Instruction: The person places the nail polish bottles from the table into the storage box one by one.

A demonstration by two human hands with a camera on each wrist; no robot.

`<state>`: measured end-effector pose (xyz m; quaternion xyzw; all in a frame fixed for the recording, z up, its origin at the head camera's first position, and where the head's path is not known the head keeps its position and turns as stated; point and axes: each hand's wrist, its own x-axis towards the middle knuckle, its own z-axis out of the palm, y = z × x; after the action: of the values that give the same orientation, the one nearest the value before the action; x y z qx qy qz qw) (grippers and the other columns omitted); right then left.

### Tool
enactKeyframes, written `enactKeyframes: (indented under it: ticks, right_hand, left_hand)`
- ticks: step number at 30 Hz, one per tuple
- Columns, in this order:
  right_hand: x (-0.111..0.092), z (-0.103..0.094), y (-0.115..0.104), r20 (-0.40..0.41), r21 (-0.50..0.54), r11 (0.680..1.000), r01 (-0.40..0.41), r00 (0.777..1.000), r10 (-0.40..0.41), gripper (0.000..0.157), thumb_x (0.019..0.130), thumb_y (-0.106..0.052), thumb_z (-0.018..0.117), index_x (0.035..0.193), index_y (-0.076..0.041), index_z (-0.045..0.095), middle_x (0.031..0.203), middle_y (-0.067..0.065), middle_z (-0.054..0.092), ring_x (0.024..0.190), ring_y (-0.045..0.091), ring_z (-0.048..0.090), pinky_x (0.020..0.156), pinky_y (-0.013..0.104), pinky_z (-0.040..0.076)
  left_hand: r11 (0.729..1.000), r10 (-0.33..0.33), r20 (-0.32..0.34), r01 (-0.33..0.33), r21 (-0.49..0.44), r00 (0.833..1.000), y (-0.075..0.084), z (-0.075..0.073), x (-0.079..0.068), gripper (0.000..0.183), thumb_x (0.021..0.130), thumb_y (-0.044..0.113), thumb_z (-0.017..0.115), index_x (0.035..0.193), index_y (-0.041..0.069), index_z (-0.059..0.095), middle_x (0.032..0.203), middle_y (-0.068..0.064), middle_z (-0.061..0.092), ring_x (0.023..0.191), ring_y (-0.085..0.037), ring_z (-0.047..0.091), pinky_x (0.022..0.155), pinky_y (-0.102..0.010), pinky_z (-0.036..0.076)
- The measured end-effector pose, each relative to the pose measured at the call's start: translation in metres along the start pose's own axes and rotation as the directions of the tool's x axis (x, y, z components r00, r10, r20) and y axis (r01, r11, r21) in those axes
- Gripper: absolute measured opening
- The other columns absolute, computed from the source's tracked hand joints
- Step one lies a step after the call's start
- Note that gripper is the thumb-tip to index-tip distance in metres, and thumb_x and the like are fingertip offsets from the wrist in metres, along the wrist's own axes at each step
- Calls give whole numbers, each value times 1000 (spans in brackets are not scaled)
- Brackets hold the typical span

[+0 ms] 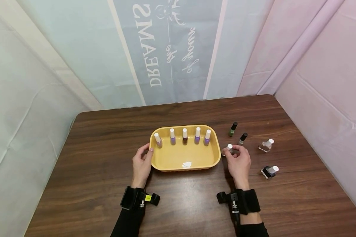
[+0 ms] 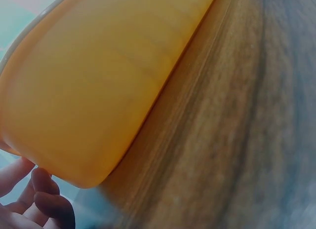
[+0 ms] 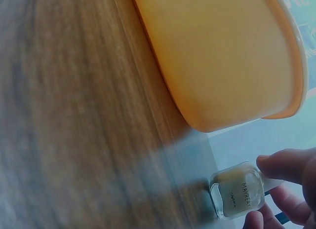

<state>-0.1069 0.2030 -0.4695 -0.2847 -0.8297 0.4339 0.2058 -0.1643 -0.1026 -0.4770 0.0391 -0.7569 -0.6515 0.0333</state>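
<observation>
In the head view, the yellow tray (image 1: 178, 159) sits on the brown table (image 1: 101, 141), with a strip of wood between its twelve o'clock rim and the far table edge, and wider wood toward nine o'clock, beyond the left hand (image 1: 141, 165). Inside, five small bottles (image 1: 185, 136) stand in a row near the far wall, from ten to two o'clock, so the front half gives open floor. At three o'clock, just outside the tray, the right hand (image 1: 238, 163) pinches the white cap of a clear bottle (image 1: 229, 149). From this hand, the green bottle (image 1: 231, 132) and a black-capped bottle (image 1: 241, 142) are about twelve o'clock, a transparent bottle (image 1: 266, 145) at two, and a black bottle (image 1: 268, 172) past three. In the left wrist view, the left fingers are bent beside the tray's end, under the rim; whether they pinch it, I cannot tell. In the right wrist view, thumb and fingers grip the cap, with a narrow gap between bottle and tray wall.
</observation>
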Motion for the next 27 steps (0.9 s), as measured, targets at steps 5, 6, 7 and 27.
enactKeyframes:
  ticks: [5,6,7,27]
  right_hand:
    - [0,0,0,10,-2,1000,-10,1000,10,35,83,-24,67,107,1,62,92,14,52,76,22,47,65,34,35]
    - [0,0,1,11,-3,1000,-12,1000,12,35,83,-24,67,107,1,62,92,14,52,76,22,47,65,34,36]
    - [0,0,1,11,-1,1000,-12,1000,12,36,82,-24,67,107,1,62,92,14,52,76,22,47,65,34,36]
    - [-2,-3,0,19,-17,1000,9,1000,-9,33,83,-24,67,104,1,63,91,13,53,75,23,47,65,35,35]
  left_hand:
    - [1000,-6,-3,6,3,1000,0,0,1,34,91,31,57,120,14,60,118,-5,57,83,-24,62,61,-20,51]
    - [1000,-6,-4,6,2,1000,0,0,1,34,91,31,57,120,14,60,118,-5,57,83,-24,62,61,-20,51]
    - [1000,-4,-6,4,-1,1000,0,0,1,34,91,30,57,120,14,60,117,-5,58,82,-25,62,61,-20,51]
    - [1000,-28,-5,28,10,1000,2,0,-1,34,91,33,57,120,15,60,117,-6,58,84,-24,62,62,-20,51]
